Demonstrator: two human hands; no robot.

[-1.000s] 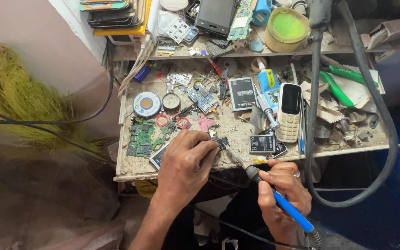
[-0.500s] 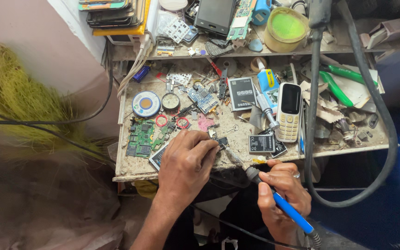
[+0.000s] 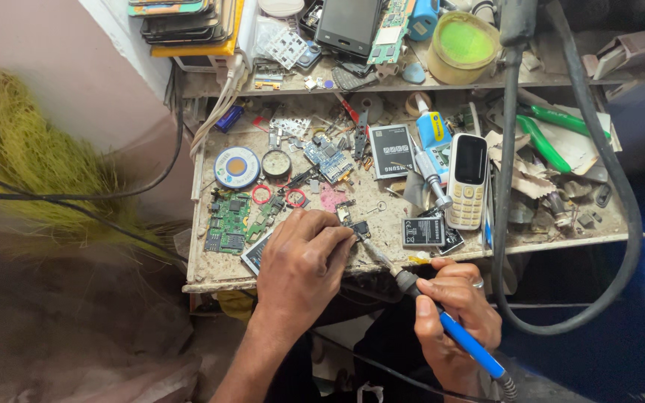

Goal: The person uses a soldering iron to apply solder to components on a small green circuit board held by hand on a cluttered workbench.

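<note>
Soldering a small part at the front of a cluttered worktop [image 3: 442, 250].

The left hand [image 3: 304, 265] pinches a small dark part [image 3: 360, 228] between closed fingers; the right hand [image 3: 453, 313] grips a blue-handled soldering iron [image 3: 442, 317], tip touching the part, near a white phone [image 3: 468, 179].

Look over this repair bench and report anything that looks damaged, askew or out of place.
Torn scraps of paper lie crumpled on the bench's right side beside the keypad phone, and bare circuit boards and loose parts are scattered askew. The right hand holds a soldering iron; the left hand steadies a small part.
</note>
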